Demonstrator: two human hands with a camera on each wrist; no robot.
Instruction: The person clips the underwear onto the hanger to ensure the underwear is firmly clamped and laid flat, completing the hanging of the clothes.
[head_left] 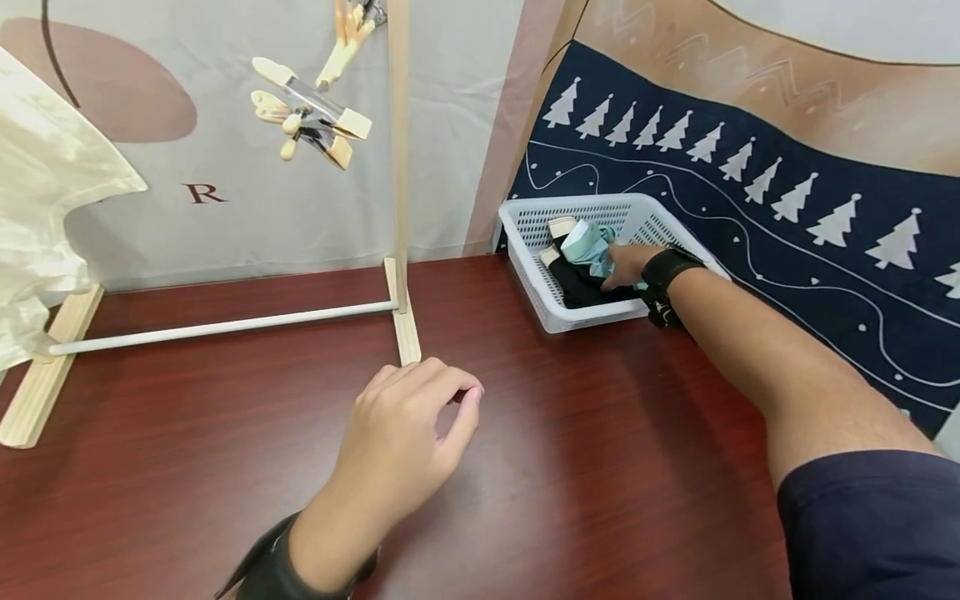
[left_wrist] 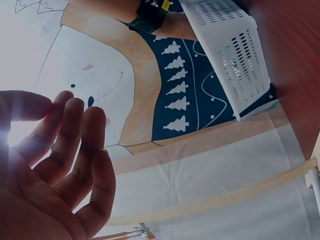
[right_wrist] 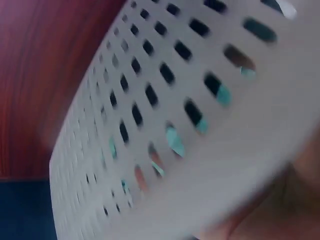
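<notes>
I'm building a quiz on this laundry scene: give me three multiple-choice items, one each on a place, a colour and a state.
1. Where is the right hand?
A. inside the white basket
B. on the drying rack
C. flat on the table

2. What colour is the cloth that the right hand touches?
A. red
B. light teal
C. yellow

3. How is the left hand?
A. gripping a clothespin
B. holding a sock
C. holding nothing, fingers loosely curled

Key: 1 A, the hand reaches over the basket's rim; 2 B, teal fabric lies on dark clothes; 3 C, both head and left wrist views show it bare.
</notes>
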